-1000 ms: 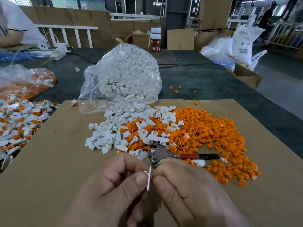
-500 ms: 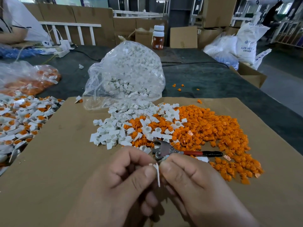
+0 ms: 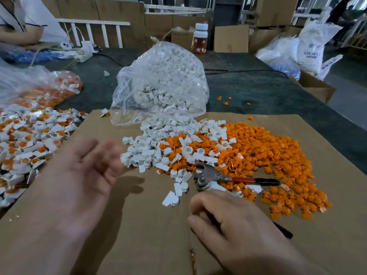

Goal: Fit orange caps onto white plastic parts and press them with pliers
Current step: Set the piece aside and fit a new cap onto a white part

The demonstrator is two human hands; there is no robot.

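My left hand [image 3: 85, 171] hovers over the cardboard sheet [image 3: 139, 231], motion-blurred, palm up, fingers spread and holding nothing. My right hand [image 3: 234, 225] sits low on the sheet with its fingers curled. It lies just below the head of the red-handled pliers [image 3: 208, 174]. A black handle tip pokes out from under this hand, and I cannot tell whether the hand grips it. Loose white plastic parts [image 3: 156, 155] and a spread of orange caps [image 3: 262, 151] lie beyond both hands.
A clear bag of white parts [image 3: 160, 82] stands behind the piles. Assembled white-and-orange pieces [image 3: 25, 139] are heaped at the left edge, with another bag [image 3: 49, 90] behind them. A bottle [image 3: 200, 39] and cardboard boxes stand at the back. A person's arm [image 3: 17, 34] rests far left.
My hands were pinched together on a white part; now they are apart. The left hand has swung out to the left and opened, and the white part is no longer in view.
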